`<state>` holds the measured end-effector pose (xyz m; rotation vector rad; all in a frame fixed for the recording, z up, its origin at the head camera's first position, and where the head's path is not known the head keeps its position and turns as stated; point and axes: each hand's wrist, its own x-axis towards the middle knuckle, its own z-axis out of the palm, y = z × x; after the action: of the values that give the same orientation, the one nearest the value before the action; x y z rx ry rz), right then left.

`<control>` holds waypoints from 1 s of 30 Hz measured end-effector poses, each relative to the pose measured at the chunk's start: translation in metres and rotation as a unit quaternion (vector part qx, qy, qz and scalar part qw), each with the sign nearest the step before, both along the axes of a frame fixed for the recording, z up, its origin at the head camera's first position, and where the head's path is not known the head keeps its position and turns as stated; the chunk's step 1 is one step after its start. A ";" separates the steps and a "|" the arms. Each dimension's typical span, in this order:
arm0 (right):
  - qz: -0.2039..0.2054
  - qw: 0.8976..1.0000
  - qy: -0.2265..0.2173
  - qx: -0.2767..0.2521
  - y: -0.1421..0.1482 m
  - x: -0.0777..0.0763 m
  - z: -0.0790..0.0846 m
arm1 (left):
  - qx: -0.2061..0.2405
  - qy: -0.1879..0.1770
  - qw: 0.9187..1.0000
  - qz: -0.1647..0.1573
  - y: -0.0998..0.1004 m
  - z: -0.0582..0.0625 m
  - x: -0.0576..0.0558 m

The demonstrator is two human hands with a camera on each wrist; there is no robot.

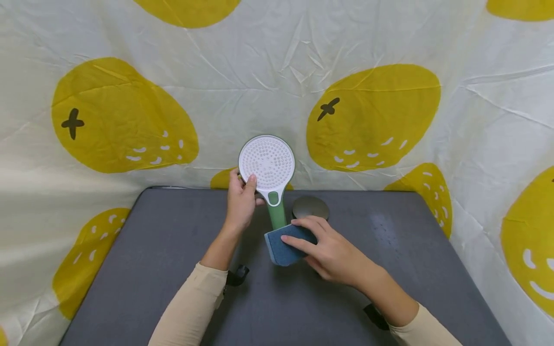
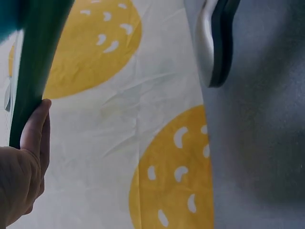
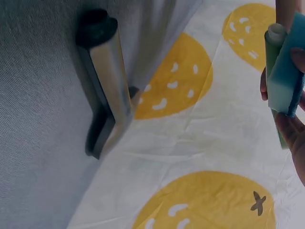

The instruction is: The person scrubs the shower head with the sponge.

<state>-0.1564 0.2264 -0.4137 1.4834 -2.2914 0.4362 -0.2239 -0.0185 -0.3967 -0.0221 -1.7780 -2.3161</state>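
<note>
A handheld shower head with a white nozzle face and green handle is held up above the table. My left hand grips the edge of its round head, thumb on the white face. In the left wrist view the hand is against the green back of the shower head. My right hand pinches a blue sponge at the handle's lower end. The right wrist view has the sponge up against the green handle; most of the right hand is cut off.
Behind the handle, a dark round-topped object rests on the grey table. From the side it looks metallic with a black end. A white cloth with yellow shapes hangs along the table's far edge.
</note>
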 end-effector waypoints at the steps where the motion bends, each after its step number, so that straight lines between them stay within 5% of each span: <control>1: -0.004 1.000 0.002 0.000 0.000 -0.002 0.001 | -0.003 -0.001 1.000 -0.004 0.000 0.000 0.000; 10: -0.052 0.997 0.050 -0.008 -0.006 -0.029 0.005 | -0.046 -0.007 0.999 -0.014 0.003 -0.004 0.001; 19: -0.146 0.984 0.100 -0.031 -0.018 -0.031 0.016 | -0.010 0.008 1.000 -0.006 0.006 -0.007 0.004; 30: -0.109 0.993 0.042 -0.005 -0.009 -0.014 0.008 | -0.003 0.010 1.000 0.021 0.003 -0.005 0.002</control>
<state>-0.1709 0.2177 -0.4058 1.2066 -2.3465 0.3150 -0.2217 -0.0160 -0.4014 -0.0088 -1.7573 -2.2735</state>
